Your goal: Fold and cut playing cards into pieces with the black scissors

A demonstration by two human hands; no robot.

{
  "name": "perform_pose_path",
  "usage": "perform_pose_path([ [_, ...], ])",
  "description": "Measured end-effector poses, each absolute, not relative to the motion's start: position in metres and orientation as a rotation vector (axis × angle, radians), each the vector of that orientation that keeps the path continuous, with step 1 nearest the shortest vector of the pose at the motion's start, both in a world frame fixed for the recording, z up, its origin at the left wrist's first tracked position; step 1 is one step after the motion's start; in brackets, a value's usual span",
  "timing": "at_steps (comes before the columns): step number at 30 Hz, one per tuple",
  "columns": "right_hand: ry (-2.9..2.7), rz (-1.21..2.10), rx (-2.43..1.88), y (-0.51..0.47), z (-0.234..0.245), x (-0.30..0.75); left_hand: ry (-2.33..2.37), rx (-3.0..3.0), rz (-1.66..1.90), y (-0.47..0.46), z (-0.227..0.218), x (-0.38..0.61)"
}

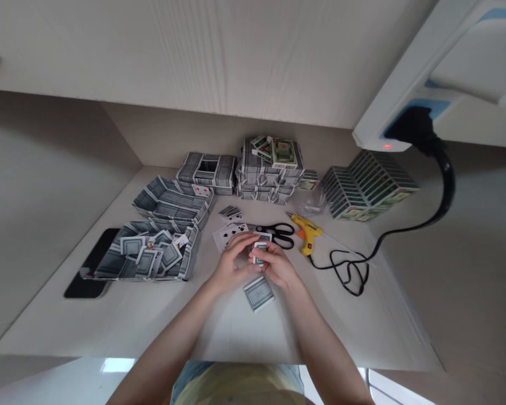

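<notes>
In front of me my right hand [279,264] pinches a small, grey-patterned playing card [260,254], which seems folded or turned edge-on. My left hand [233,263] is curled round the other side, its fingertips and thumb meeting at the card. Just beyond the fingers another card edge shows, partly hidden. Below the hands a neat stack of playing cards [258,293] lies back side up on the desk. Black-handled scissors [280,232] lie right behind the hands, blades mostly covered. Loose face-up cards [226,235] spread beside them, under the left fingertips.
A yellow glue gun [307,232] lies to the right, its black cord [349,270] looping to a power strip [398,126]. Left stand card-built trays [172,205], one holding loose cards [145,261], above a phone [88,287]. Card boxes [366,185] stack at the back right.
</notes>
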State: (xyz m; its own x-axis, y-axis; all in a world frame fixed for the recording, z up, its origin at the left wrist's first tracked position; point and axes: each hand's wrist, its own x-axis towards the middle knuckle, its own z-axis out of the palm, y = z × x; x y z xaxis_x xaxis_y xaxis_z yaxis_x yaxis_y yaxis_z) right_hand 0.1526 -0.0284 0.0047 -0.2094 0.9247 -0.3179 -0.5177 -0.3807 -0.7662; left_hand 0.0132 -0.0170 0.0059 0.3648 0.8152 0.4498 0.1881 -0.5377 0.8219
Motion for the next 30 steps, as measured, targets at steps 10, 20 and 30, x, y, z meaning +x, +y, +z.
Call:
perform_pose_path([
  [10, -1.028, 1.590, -1.034, -0.029, -0.004, 0.145, 1.009, 1.672, 1.226, -0.013, 0.001, 0.011],
  [20, -1.310, 1.394, -1.098, -0.032, -0.007, 0.150, 1.180, 1.643, 1.255, -0.017, -0.003, 0.015],
  [30, -1.154, 1.340, -1.137, -0.025, -0.005, 0.154, 1.176, 1.312, 1.186, -0.010, 0.000, 0.014],
])
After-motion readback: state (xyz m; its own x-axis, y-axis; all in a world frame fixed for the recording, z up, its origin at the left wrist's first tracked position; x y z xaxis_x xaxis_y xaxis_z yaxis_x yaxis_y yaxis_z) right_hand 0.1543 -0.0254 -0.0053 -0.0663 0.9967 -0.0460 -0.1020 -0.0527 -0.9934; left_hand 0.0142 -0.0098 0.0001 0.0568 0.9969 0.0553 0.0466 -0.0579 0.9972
